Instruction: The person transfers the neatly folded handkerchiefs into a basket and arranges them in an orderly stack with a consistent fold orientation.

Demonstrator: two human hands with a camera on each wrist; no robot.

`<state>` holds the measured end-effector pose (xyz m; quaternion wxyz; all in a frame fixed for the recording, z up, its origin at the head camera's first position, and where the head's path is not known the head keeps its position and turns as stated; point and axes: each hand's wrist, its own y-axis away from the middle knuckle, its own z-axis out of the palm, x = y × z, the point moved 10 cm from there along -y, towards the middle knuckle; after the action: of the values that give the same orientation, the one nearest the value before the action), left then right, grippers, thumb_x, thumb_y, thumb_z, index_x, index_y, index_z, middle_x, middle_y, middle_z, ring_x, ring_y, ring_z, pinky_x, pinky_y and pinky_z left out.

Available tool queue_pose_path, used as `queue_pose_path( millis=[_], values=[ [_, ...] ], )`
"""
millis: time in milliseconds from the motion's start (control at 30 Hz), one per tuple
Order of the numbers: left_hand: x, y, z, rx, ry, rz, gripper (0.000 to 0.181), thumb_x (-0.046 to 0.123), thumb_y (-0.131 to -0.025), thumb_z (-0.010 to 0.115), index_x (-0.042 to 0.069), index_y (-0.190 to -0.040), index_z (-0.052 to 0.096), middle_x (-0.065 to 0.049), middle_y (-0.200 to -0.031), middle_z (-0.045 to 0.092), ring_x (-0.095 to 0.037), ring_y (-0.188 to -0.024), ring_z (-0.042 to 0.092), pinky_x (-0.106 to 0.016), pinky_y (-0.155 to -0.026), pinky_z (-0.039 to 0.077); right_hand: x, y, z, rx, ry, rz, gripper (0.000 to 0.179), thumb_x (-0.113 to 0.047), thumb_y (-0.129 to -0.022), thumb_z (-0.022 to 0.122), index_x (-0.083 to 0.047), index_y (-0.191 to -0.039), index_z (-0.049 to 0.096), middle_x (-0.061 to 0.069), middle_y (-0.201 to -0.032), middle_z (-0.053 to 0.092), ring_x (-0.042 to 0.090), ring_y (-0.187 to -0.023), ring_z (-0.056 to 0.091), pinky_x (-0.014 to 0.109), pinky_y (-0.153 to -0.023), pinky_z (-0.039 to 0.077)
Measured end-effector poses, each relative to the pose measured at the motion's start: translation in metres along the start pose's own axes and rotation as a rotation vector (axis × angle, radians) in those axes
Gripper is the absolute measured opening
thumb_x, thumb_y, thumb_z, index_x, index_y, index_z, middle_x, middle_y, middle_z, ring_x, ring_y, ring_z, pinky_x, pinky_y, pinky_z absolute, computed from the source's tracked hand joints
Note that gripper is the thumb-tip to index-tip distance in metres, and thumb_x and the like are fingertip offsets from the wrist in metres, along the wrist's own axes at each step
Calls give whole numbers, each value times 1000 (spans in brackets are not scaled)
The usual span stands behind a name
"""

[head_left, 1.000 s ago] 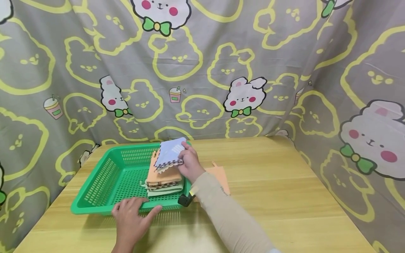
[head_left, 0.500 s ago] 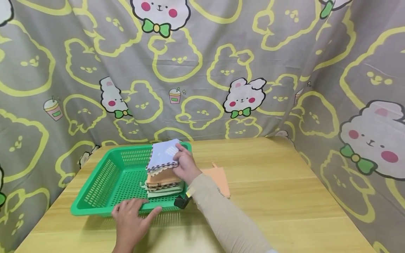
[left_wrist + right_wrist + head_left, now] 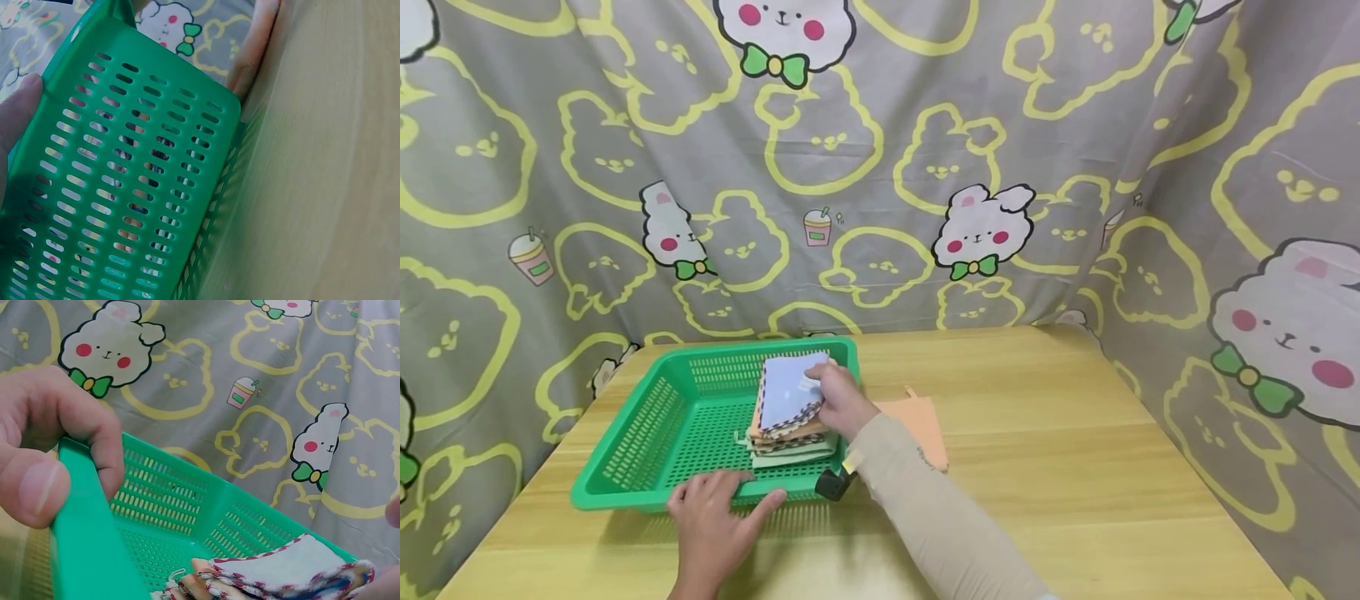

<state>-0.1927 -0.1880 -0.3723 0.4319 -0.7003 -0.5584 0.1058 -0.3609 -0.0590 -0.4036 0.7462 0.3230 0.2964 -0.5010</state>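
Note:
A green plastic basket stands on the table. My left hand grips its near rim, fingers over the edge and thumb outside; the left wrist view shows the perforated basket wall close up. A stack of folded small towels, orange, checked-edged and pale green, lies in the basket's right part. My right hand pinches a folded light blue towel with a checked edge, which lies on top of the stack. In the right wrist view this folded towel shows its rope-like edging, and fingertips enter from the right.
An orange towel lies flat on the wooden table right of the basket, partly behind my right forearm. A black wrist camera hangs by the basket's near right corner. A patterned grey curtain closes off the back and sides.
My right hand has brought the light blue towel left and then down, from above the stack onto it. The left hand keeps its hold on the basket rim.

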Motion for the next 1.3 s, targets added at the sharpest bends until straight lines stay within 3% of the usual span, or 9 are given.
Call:
queue_pose_path(
  millis=[200, 433, 633, 867, 1067, 1300],
  values=[
    [1, -1, 0, 8, 7, 7, 56, 62, -70, 75, 7, -82, 69, -10, -83, 68, -31, -81, 53, -57, -82, 25, 4, 1, 3, -14, -2, 54, 60, -4, -97, 43, 0, -151, 16, 27, -137, 44, 37, -126, 45, 45, -105, 36],
    [1, -1, -1, 22, 6, 17, 59, 66, -73, 71, 7, -80, 69, -10, -81, 68, -33, -80, 53, -58, -81, 25, 5, 2, 9, -41, -107, 100, 49, -16, -99, 39, 7, -143, 31, 26, -143, 40, 39, -132, 40, 52, -106, 32],
    [1, -1, 1, 7, -2, 9, 57, 65, -72, 71, 8, -80, 69, -10, -82, 68, -33, -81, 54, -58, -82, 25, 0, 1, 11, -50, -221, 56, 50, -12, -99, 37, 7, -144, 25, 26, -146, 33, 36, -135, 34, 46, -109, 29],
    [1, -1, -1, -2, -8, -3, 57, 65, -72, 72, 8, -80, 69, -9, -82, 68, -32, -80, 53, -58, -82, 25, 5, 5, 7, -38, -97, 89, 61, -16, -98, 43, 8, -146, 14, 27, -145, 34, 37, -134, 36, 44, -109, 31],
    [1, -1, 0, -3, -2, -1, 56, 64, -72, 73, 8, -81, 68, -9, -82, 67, -31, -81, 53, -58, -83, 25, 2, 8, 9, -55, 22, 103, 51, -18, -98, 45, 8, -141, 37, 24, -143, 42, 36, -132, 41, 44, -108, 32],
    [1, 0, 0, 1, -1, 1, 56, 64, -71, 73, 9, -81, 68, -9, -82, 67, -31, -81, 53, -58, -83, 25, -1, 11, 8, -32, 77, 121, 49, -20, -98, 47, 7, -138, 42, 24, -140, 46, 37, -128, 44, 45, -106, 34]
  ],
)
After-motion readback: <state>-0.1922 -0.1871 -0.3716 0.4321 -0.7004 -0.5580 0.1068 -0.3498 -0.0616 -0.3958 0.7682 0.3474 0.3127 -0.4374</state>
